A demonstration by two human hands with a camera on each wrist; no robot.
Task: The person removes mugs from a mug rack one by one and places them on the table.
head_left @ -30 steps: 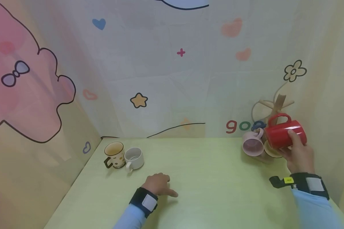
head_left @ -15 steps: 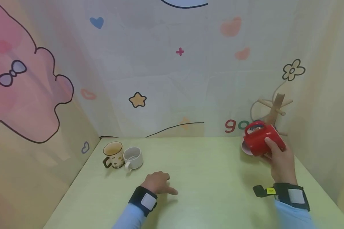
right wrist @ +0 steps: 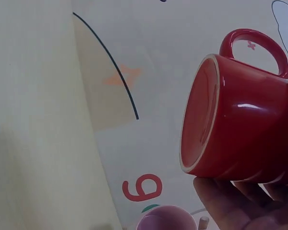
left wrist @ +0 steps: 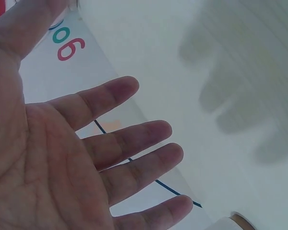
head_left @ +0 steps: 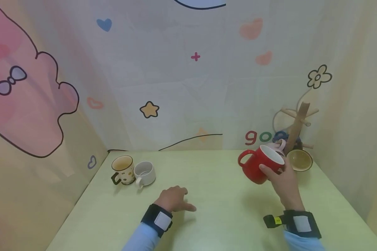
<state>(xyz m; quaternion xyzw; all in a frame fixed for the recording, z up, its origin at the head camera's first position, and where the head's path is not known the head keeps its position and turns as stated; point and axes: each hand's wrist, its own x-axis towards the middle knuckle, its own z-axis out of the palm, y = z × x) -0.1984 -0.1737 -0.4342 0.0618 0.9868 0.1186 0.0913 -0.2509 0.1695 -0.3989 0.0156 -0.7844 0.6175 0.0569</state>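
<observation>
My right hand (head_left: 284,183) holds a red mug (head_left: 258,167) by its body, thumb on the near side and fingers around the far side. The mug is tilted above the table, its white inside facing up and right and its handle pointing left. In the right wrist view the red mug (right wrist: 249,115) shows its base, with fingers (right wrist: 230,201) under it. My left hand (head_left: 172,199) hovers over the table with nothing in it; the left wrist view shows its palm (left wrist: 53,163) and spread, relaxed fingers.
A wooden mug rack (head_left: 296,125) stands at the back right, bearing a yellow mug (head_left: 299,160), a pink mug (head_left: 278,145) partly hidden, and something blue (head_left: 281,136). At the left are a spotted mug (head_left: 124,170) and a white mug (head_left: 145,173). A printed curtain (head_left: 176,80) closes the back.
My right hand has carried the red mug left and slightly down, away from the rack, turning its opening upward. The yellow mug has come fully into view. My left hand stays in place.
</observation>
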